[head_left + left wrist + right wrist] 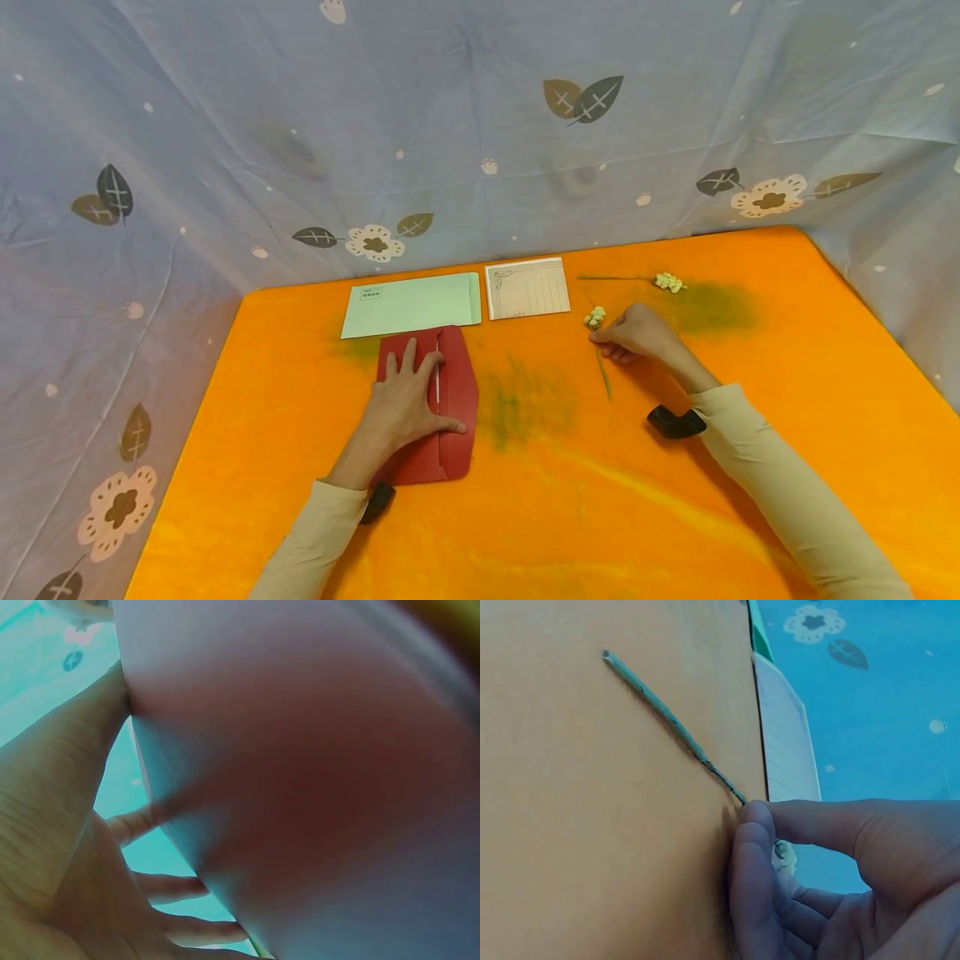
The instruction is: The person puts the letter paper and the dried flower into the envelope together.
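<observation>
My left hand (pixel 405 404) lies spread over a red envelope (pixel 459 392), its thumb reaching across the flap side on the right. A thin white edge shows along the slit under the flap. In the left wrist view, the fingertips (pixel 180 886) touch the envelope (pixel 337 787), which fills most of that picture. My right hand (pixel 637 333) pinches the stem of a small yellow dried flower (pixel 595 317) between thumb and forefinger. The bare lower stem (pixel 656 705) slants away from the fingers close over the cloth in the right wrist view, and the hand partly hides the bloom.
Behind the red envelope lies a pale green envelope (pixel 412 304), and right of it a cream lined card (pixel 528 288). A second yellow flower (pixel 667 282) lies at the back right. Orange cloth (pixel 570 508) covers the table; a grey-blue patterned curtain (pixel 480 125) hangs behind.
</observation>
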Tool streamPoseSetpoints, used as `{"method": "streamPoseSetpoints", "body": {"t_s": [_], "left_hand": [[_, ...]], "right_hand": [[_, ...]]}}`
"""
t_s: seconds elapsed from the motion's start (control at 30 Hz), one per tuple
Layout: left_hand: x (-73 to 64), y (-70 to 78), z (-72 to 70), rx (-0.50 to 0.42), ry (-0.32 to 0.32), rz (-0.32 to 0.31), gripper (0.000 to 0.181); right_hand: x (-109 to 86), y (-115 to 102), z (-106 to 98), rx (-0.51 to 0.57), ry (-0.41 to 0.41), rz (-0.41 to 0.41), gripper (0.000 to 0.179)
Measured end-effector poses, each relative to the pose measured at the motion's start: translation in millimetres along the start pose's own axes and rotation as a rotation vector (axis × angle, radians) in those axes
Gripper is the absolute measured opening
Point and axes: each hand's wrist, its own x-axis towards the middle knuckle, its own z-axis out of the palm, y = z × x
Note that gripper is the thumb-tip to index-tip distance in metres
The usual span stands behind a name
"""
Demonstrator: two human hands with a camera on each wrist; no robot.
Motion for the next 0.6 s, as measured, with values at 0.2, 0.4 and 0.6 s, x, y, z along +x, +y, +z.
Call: {"method": "streamPoseSetpoints", "body": {"t_s": [0.2,0.4,0.6], "left_hand": [[-0.7,-0.4,-0.6,0.000,0.001,-0.005,0.106],[-0.6,-0.8,-0.5,0.004,0.004,-0.004,0.106],[-0.5,-1.0,0.5,0.004,0.009,0.004,0.107]], "right_hand": [[0.9,-1.1,4.1,0.156,0.007,-0.018,0.032],[2.6,-0.9,8.4,0.357,0.014,-0.032,0.039],[3.4,-4.1,11.3,0.433,-0.029,-0.010,0.045]]}}
